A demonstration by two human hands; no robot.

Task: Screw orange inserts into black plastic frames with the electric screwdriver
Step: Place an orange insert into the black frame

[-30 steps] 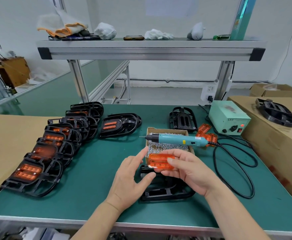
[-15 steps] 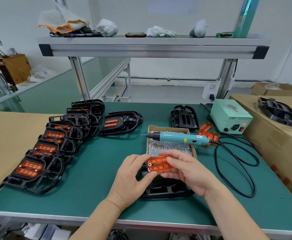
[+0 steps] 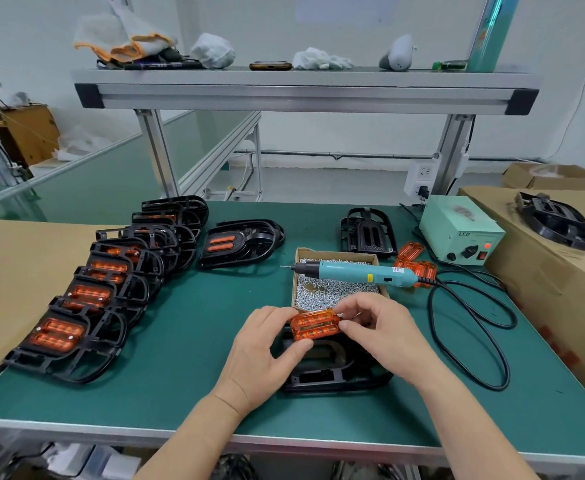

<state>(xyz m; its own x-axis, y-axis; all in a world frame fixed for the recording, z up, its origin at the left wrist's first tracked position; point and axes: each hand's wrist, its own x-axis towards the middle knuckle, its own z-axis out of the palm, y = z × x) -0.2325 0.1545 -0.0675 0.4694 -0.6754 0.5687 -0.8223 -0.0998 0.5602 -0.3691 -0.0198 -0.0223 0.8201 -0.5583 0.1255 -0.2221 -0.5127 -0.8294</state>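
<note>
An orange insert is held between both hands just above a black plastic frame lying on the green mat. My left hand pinches the insert's left end with thumb and fingers. My right hand pinches its right end. The frame is partly hidden under the hands. The teal electric screwdriver lies across a cardboard box of screws, tip pointing left, untouched.
A row of several black frames with orange inserts fills the left side. One more fitted frame and a bare frame lie behind. Spare orange inserts, the power unit, its black cable and cardboard boxes stand right.
My left hand closed from an open reach onto the insert's left end. Both hands lowered the insert toward the frame.
</note>
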